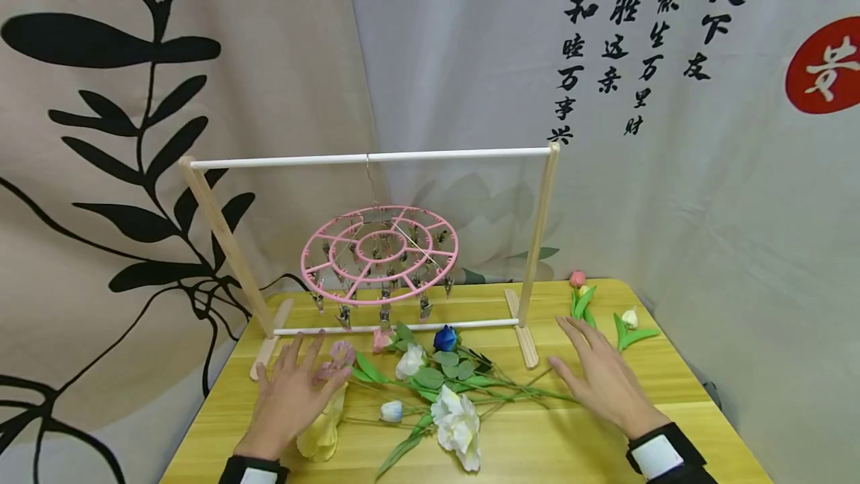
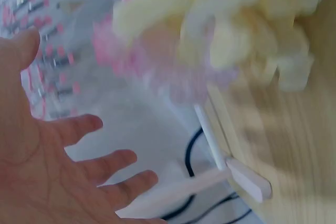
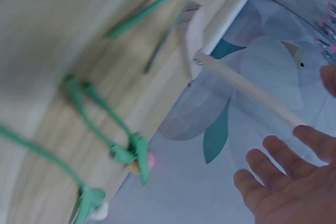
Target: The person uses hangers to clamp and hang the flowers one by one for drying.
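Fingers spread, my left hand (image 1: 292, 394) hovers over the left part of the table, beside a pale yellow flower (image 1: 324, 424) and a pinkish-purple flower (image 1: 341, 355). On the right, my right hand (image 1: 601, 376) is spread too, near the stem ends of the flowers and holding nothing. Between the hands lie artificial flowers: a blue rose (image 1: 446, 338), a white peony-like bloom (image 1: 457, 424), a white tulip (image 1: 391, 411) and a pink rose (image 1: 382, 340). Behind them a pink round clip hanger (image 1: 379, 256) hangs from a stand's white bar (image 1: 289, 160).
The stand's wooden posts (image 1: 537, 237) rise from flat feet on the yellow wood-grain table (image 1: 578, 439). Right of it lie a pink tulip (image 1: 577, 278) and a white tulip bud (image 1: 630, 318). A printed cloth (image 1: 457, 43) hangs behind. Dark cables (image 2: 191, 150) show beyond the table edge.
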`<state>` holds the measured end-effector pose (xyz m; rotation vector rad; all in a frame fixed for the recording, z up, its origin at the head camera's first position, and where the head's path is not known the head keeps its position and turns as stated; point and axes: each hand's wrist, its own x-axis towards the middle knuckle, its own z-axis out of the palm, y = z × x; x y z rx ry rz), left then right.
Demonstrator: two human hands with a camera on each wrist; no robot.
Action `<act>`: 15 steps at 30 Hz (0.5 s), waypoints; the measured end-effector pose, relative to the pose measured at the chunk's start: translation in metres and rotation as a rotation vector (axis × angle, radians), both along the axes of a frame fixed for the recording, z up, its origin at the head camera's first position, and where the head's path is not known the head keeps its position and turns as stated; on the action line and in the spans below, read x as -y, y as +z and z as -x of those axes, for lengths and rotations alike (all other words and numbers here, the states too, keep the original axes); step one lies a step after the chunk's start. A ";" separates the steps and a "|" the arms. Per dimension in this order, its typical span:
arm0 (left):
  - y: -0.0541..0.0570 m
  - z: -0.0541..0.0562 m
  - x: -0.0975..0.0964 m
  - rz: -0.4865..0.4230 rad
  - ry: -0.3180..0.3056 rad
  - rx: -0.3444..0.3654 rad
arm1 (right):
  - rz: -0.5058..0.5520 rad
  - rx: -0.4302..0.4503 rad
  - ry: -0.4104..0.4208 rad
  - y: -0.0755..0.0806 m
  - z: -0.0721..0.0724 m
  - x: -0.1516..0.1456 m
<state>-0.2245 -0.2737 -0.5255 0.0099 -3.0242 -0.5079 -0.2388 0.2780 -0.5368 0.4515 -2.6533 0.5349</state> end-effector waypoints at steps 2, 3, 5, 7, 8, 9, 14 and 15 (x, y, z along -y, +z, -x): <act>0.004 0.007 0.012 -0.035 0.036 0.004 | 0.046 0.006 0.013 0.005 0.007 0.007; 0.006 0.011 0.019 -0.057 0.054 0.010 | 0.072 0.013 0.019 0.007 0.010 0.010; 0.010 0.019 0.032 -0.111 0.090 0.016 | 0.123 0.027 0.024 0.012 0.017 0.016; 0.012 0.028 0.045 -0.169 0.121 0.005 | 0.166 0.043 0.022 0.015 0.025 0.023; 0.013 0.033 0.051 -0.210 0.137 -0.015 | 0.193 0.053 0.021 0.018 0.030 0.026; 0.014 0.038 0.058 -0.254 0.150 -0.035 | 0.217 0.064 0.019 0.020 0.034 0.030; 0.016 0.060 0.086 -0.402 0.202 -0.099 | 0.352 0.147 0.007 0.026 0.057 0.048; 0.017 0.063 0.091 -0.412 0.208 -0.098 | 0.371 0.157 0.005 0.027 0.061 0.051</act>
